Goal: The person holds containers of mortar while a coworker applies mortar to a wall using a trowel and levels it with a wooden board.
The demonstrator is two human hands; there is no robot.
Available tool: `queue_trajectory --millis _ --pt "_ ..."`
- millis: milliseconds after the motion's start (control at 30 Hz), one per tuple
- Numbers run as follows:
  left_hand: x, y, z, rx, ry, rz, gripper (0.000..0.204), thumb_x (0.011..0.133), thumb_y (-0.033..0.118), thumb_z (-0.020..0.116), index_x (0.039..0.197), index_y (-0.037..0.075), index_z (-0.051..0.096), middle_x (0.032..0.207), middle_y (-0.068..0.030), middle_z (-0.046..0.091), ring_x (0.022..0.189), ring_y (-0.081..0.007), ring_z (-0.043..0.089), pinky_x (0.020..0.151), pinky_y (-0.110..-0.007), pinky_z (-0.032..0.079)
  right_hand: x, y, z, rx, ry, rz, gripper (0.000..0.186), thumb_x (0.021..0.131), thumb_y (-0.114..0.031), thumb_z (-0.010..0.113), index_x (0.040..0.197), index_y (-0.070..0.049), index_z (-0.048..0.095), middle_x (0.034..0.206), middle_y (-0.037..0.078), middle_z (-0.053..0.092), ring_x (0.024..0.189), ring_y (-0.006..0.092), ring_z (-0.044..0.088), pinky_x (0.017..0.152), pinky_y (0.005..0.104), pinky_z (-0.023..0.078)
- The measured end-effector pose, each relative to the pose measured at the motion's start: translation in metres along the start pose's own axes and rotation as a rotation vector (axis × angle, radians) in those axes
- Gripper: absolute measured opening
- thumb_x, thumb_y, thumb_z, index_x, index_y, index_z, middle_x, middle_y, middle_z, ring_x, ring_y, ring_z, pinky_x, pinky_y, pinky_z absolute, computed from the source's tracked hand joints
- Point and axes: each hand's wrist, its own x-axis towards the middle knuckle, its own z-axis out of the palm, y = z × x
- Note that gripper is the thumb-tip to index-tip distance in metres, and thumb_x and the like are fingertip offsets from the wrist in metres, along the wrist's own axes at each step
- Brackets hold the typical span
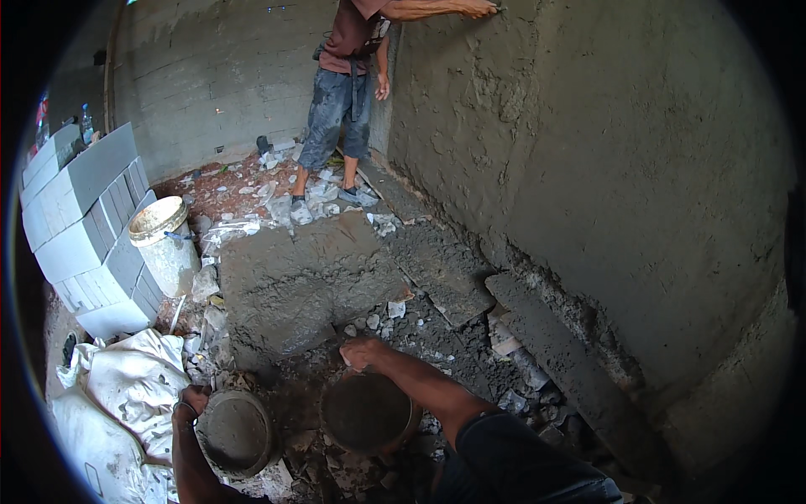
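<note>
Two tubs, the left tub and the right tub, were set side by side in the foreground. Sacks were laid left of both. Behind the tubs, mortar was spread on a board. Left of the board, a bucket was stood beside stacked blocks. A plank was placed along the right wall.

oh, far beyond the right hand, the co-worker was cut off at the top edge, head unseen!
</note>
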Motion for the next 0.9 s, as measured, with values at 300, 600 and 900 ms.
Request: queue_trajectory --millis 300,600,900 --pt "0.004 -0.012 0.000 -0.010 -0.032 0.003 0.041 0.079 0.037 0.051 0.084 -0.001 0.065 0.072 -0.0171 0.064 0.069 -0.0261 0.062 0.067 -0.036 0.047 -0.005 -0.020 -0.048 0.205 -0.052 0.117 0.030 0.064 -0.028 0.067 0.081 -0.006 0.056 0.087 0.012 0.057 0.090 0.0274 0.056 0.076 0.0351 0.045" --pt "0.004 -0.012 0.001 0.004 -0.026 -0.003 0.043 0.079 0.039 0.051 0.078 -0.002 0.064 0.069 -0.0166 0.063 0.068 -0.0255 0.061 0.067 -0.037 0.046 -0.001 -0.010 -0.019 0.075 -0.018 0.068 0.036 0.065 -0.035 0.067 0.082 -0.005 0.055 0.088 0.012 0.056 0.091 0.0277 0.055 0.078 0.0351 0.044" --pt "-0.001 -0.005 -0.003 -0.025 -0.027 -0.030 0.045 0.078 0.041 0.051 0.077 -0.002 0.064 0.068 -0.0162 0.063 0.067 -0.0251 0.062 0.067 -0.037 0.046 -0.006 -0.008 -0.025 0.335 0.066 -0.095 0.016 0.053 -0.010 0.063 0.065 -0.004 0.055 0.074 0.010 0.056 0.076 0.0265 0.055 0.065 0.0340 0.044"
